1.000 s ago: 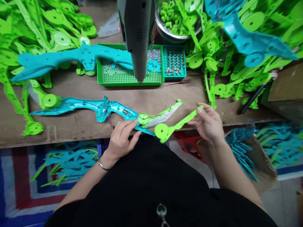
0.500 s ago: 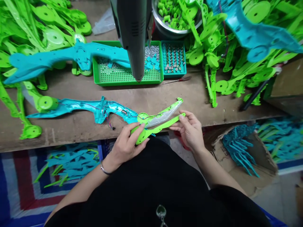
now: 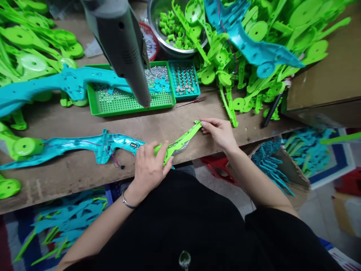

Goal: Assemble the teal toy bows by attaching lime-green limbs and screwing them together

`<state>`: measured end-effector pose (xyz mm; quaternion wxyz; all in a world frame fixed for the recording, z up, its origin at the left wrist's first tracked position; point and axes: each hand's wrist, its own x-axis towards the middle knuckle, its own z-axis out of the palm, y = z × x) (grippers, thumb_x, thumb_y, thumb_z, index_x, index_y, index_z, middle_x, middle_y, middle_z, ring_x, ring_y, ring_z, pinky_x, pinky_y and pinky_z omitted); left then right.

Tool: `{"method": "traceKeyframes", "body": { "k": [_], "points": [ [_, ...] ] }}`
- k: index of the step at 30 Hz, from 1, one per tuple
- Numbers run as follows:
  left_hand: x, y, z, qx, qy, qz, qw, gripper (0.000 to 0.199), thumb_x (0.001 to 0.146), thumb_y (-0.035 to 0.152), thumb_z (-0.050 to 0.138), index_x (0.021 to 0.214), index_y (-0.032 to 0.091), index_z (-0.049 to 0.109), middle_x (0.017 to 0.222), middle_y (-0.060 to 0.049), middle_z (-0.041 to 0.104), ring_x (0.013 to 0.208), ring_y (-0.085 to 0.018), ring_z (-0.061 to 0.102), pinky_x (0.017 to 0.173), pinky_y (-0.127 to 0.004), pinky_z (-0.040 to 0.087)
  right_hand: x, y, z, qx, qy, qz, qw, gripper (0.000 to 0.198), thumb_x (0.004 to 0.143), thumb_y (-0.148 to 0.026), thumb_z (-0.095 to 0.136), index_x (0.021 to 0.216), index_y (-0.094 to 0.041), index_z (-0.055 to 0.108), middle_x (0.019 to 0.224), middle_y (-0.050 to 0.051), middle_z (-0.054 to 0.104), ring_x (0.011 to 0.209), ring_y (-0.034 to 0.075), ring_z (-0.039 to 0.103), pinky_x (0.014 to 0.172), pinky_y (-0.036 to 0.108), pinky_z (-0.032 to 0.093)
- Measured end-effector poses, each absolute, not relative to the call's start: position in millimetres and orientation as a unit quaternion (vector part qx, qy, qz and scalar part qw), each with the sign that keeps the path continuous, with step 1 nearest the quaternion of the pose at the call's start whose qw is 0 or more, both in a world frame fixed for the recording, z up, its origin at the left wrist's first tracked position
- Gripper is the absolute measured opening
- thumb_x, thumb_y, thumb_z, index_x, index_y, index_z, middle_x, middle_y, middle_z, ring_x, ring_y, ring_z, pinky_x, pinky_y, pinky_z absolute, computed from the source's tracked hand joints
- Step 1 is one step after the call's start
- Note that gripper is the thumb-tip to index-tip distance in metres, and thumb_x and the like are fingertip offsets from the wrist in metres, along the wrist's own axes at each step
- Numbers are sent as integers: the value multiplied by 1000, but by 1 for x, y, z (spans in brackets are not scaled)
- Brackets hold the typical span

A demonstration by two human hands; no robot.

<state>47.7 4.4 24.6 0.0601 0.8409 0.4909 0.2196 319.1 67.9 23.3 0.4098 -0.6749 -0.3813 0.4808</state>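
A blue plastic bow-shaped half shell (image 3: pixel 76 144) with thin wires and small metal springs lies along the bench. At its right end a green plastic limb cover (image 3: pixel 184 137) rests over the matching green limb, with a clear insert (image 3: pixel 182 148) showing below its edge. My left hand (image 3: pixel 150 165) grips the cover's round wide end, its fingers lying over the joint with the blue shell. At the narrow tip, my right hand (image 3: pixel 217 131) pinches the cover between thumb and fingers. The lower limb is mostly hidden beneath the cover.
An electric screwdriver (image 3: pixel 126 56) hangs over a green tray (image 3: pixel 132 107) of screws. Beside it stand a blue tray (image 3: pixel 197 81) of metal parts, a small screwdriver (image 3: pixel 194 101) and a metal bowl (image 3: pixel 153 26). Green parts (image 3: pixel 34 34) pile up at both sides; a cardboard box (image 3: pixel 304 177) sits below.
The green cover has moved from beside the lower limb onto it. My right hand went up to the limb's tip with it, while my left stayed at the joint. The view has shifted right.
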Motion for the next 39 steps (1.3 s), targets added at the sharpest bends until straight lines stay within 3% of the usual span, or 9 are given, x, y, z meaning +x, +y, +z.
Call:
{"method": "traceKeyframes", "body": {
  "k": [9,17,23,29,39],
  "points": [
    [48,11,16,834,495,221,104,43,97,32,56,133,9,60,113,-21,54,107,-34,52,93,-51,48,322,77,22,-679,-424,467,376,31,69,-39,84,89,-16,81,73,3,75,59,10,64,61,25,59],
    [47,14,16,842,476,221,124,45,99,28,52,140,11,55,122,-22,55,111,-32,54,94,-49,49,325,87,30,-680,-369,527,351,39,54,-35,96,82,-14,80,78,5,78,63,10,69,64,23,65],
    [45,17,19,870,445,175,118,47,101,31,49,143,12,55,127,-21,60,112,-33,53,99,-50,44,334,101,29,-668,-362,573,307,37,50,-30,100,71,-13,75,66,7,75,56,13,69,52,24,65],
    [46,17,19,873,454,151,93,45,102,32,46,143,18,57,117,-17,64,101,-30,54,91,-46,44,334,108,29,-651,-365,591,305,39,44,-26,101,65,-15,70,56,4,69,50,14,67,43,22,62],
    [45,17,19,891,432,122,61,55,101,44,48,146,12,54,118,-19,63,103,-33,54,95,-46,41,326,103,36,-694,-372,550,278,32,54,-23,98,68,-12,72,61,6,71,53,12,67,47,21,62]
  ]
}}
